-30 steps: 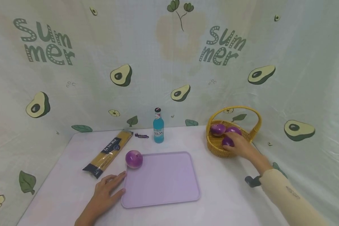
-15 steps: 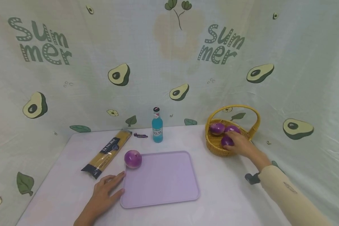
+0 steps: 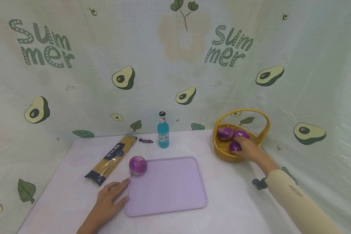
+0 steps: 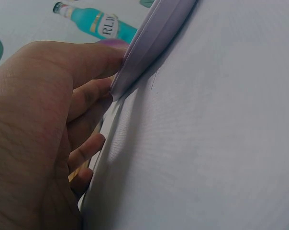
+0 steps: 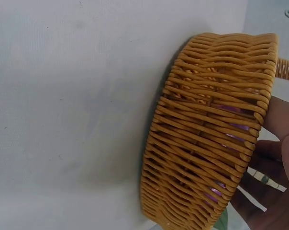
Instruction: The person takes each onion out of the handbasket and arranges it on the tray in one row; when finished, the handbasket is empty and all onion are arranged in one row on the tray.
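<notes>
In the head view my left hand [image 3: 108, 202] rests at the left edge of a lilac tray [image 3: 166, 187], fingertips right at its rim. The left wrist view shows the thumb and fingers of that hand against the tray's side [image 4: 151, 43]. A glossy purple onion [image 3: 138, 165], paler at its base, sits over the tray's far left corner. My right hand [image 3: 248, 150] reaches into a yellow wicker basket [image 3: 226, 157] and grips a purple onion [image 3: 235, 146], partly hidden by the fingers. Two more onions lie beside it, one at the left [image 3: 225, 133] and one behind [image 3: 241, 134].
Left of the tray lies a spaghetti packet [image 3: 112, 159]. A wrapped candy [image 3: 146, 140] and a blue bottle [image 3: 163, 130] are at the back. The basket's tall handle [image 3: 242, 110] arches over its opening. Patterned cloth hangs behind the table.
The head view has shifted slightly. Both hands stay in about the same places, the left at the tray and the right in the basket.
</notes>
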{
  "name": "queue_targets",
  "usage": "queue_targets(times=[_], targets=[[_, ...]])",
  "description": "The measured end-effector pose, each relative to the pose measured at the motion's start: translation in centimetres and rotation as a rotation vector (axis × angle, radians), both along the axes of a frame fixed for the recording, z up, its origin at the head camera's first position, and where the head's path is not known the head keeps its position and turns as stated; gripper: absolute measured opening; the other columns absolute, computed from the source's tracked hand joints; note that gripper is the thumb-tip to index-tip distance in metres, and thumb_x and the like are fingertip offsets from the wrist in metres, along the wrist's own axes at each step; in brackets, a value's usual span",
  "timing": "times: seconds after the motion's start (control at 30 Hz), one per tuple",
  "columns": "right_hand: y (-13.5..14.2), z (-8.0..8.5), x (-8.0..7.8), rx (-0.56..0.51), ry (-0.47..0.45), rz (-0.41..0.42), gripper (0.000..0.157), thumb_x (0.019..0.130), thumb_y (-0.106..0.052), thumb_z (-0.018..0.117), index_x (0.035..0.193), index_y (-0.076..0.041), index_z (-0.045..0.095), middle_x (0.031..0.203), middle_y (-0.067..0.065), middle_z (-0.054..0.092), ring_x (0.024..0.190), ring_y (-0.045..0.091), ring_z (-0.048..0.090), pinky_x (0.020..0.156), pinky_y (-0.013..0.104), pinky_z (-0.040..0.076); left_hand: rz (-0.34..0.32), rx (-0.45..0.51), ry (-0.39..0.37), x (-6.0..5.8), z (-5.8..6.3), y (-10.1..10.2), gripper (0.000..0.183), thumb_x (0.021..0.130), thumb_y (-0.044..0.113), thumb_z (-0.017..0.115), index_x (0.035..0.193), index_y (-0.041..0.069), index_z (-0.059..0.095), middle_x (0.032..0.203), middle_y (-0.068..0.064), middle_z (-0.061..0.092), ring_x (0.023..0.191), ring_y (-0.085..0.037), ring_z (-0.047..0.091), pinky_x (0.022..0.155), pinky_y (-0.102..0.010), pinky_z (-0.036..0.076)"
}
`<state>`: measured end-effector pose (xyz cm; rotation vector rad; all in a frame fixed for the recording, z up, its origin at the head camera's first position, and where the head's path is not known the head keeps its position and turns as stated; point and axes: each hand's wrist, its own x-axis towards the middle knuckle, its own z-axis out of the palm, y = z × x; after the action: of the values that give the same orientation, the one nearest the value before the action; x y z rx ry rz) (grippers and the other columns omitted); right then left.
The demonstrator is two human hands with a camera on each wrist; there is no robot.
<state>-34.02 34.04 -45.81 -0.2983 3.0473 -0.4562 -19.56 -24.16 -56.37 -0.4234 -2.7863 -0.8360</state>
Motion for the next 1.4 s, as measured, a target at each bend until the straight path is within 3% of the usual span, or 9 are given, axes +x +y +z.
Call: queue_targets(times=[0.2,0.77,1.0,1.4], targets=[[0.2,-0.4,0.0,-0.005,-0.015,-0.028,0.068,0.09,-0.023,0.076,0.142,0.008,0.046,0.141,0.035,0.045,0.128,0.053,0.043,0.104,0.066,0.037,-0.009,-0.012,-0.002,0.1,-0.4,-0.2,0.058,0.092,0.038,0.07,0.147,0.027,0.053,0.138,0.0,0.061,0.127,-0.026,0.039,0.1,-0.064,0.025],[0.2,-1.1,-0.9,-0.006,-0.03,-0.085,0.067,0.09,-0.017,0.076,0.141,0.012,0.043,0.139,0.04,0.041,0.127,0.056,0.042,0.104,0.066,0.036,0.01,-0.02,-0.06,-0.1,-0.2,-0.3,0.058,0.094,0.044,0.067,0.148,0.031,0.051,0.14,0.005,0.059,0.129,-0.025,0.037,0.102,-0.063,0.024],[0.3,-1.3,-1.2,-0.021,-0.036,-0.113,0.073,0.088,-0.022,0.078,0.141,0.013,0.042,0.137,0.041,0.043,0.125,0.057,0.043,0.103,0.066,0.037,0.02,-0.029,-0.084,-0.2,-0.1,-0.2,0.059,0.094,0.046,0.066,0.149,0.032,0.049,0.139,0.006,0.059,0.131,-0.028,0.037,0.103,-0.063,0.023],[-0.3,-0.2,-1.1,-0.04,0.014,-0.064,0.065,0.089,-0.025,0.077,0.138,0.008,0.049,0.134,0.036,0.05,0.123,0.054,0.047,0.1,0.066,0.041,0.024,-0.013,-0.079,-0.3,-0.1,-0.4,0.059,0.093,0.046,0.067,0.148,0.032,0.05,0.138,0.005,0.06,0.131,-0.028,0.037,0.104,-0.062,0.023]])
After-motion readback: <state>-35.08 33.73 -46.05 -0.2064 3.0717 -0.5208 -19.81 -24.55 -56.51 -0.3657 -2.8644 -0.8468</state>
